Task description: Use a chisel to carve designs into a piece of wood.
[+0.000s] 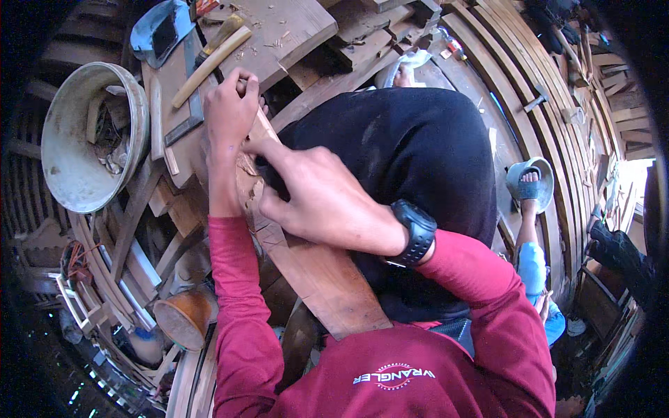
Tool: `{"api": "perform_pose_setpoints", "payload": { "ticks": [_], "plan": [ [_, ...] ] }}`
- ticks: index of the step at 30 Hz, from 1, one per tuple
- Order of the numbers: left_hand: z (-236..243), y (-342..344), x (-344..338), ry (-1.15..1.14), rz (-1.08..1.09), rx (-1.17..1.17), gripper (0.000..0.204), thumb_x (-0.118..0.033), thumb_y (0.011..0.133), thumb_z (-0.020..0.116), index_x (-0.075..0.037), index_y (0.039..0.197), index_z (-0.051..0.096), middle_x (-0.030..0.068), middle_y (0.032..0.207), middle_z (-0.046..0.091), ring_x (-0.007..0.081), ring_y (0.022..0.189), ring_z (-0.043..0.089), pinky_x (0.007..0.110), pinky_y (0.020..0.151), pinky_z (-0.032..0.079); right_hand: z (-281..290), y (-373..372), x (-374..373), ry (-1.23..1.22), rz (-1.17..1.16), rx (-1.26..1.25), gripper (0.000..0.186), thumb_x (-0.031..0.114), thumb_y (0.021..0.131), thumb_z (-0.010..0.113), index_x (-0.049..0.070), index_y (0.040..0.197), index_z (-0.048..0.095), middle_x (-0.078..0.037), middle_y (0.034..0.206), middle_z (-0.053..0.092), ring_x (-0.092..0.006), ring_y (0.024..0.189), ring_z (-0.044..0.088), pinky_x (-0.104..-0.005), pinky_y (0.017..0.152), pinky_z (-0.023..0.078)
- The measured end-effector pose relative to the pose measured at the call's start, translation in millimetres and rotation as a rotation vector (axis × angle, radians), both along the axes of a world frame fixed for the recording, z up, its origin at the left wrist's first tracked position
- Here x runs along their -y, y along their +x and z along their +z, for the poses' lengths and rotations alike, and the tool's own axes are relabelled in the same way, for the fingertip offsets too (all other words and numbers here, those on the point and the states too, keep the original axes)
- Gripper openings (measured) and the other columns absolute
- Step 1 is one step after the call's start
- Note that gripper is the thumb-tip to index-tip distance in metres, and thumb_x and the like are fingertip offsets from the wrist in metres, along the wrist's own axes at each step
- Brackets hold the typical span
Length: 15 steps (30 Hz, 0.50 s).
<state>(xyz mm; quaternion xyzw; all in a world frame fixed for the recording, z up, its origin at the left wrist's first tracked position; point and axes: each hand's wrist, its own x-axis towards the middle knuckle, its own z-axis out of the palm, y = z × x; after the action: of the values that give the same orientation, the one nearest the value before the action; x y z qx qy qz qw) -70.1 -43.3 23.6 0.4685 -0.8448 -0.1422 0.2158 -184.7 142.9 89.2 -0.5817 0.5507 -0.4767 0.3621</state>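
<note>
A long reddish-brown wooden board (327, 279) slants from my belly up along my thigh, its upper part roughly carved with a jagged hollow (249, 182). At the far end of this board my left hand (233, 108) is closed, its fingers curled around the end; part of that grip is hidden. My right hand (324, 195) reaches across the board from the right. Its forefinger and thumb are apart beside the carved hollow, with no tool visible between them. The other fingers are tucked out of sight under the palm. A black watch (416, 232) is on my right wrist.
Beyond my left hand, a wooden mallet-like handle (212, 66) and a metal square (189, 115) lie on a thick plank (293, 28). A pale bucket (87, 188) holds scraps at left. A hammer (536, 99) rests on boards at right, near another person's sandalled foot (529, 184).
</note>
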Motion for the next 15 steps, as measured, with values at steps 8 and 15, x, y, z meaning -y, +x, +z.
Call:
{"api": "perform_pose_setpoints", "payload": {
  "ticks": [8,15],
  "plan": [
    [0,-1,-1,0.036,0.020,0.008,0.021,-0.027,0.096,0.064,-0.006,0.100,0.069,0.0154,0.075,0.068,0.0339,0.071,0.067,0.043,0.067,0.051,-5,6,0,-0.044,0.015,0.032,0.049,0.011,0.079,0.065,-0.001,0.126,0.059,-0.025,0.071,0.064,-0.0408,0.070,0.069,-0.0473,0.069,0.057],
    [1,1,-1,0.011,0.006,-0.026,0.019,-0.026,0.097,0.060,-0.009,0.097,0.069,0.0086,0.069,0.072,0.0309,0.072,0.072,0.041,0.068,0.054,-6,6,-1,-0.023,0.061,0.092,0.044,0.007,0.081,0.062,-0.001,0.124,0.059,-0.024,0.067,0.063,-0.0387,0.064,0.068,-0.0441,0.063,0.054]
  ]
}}
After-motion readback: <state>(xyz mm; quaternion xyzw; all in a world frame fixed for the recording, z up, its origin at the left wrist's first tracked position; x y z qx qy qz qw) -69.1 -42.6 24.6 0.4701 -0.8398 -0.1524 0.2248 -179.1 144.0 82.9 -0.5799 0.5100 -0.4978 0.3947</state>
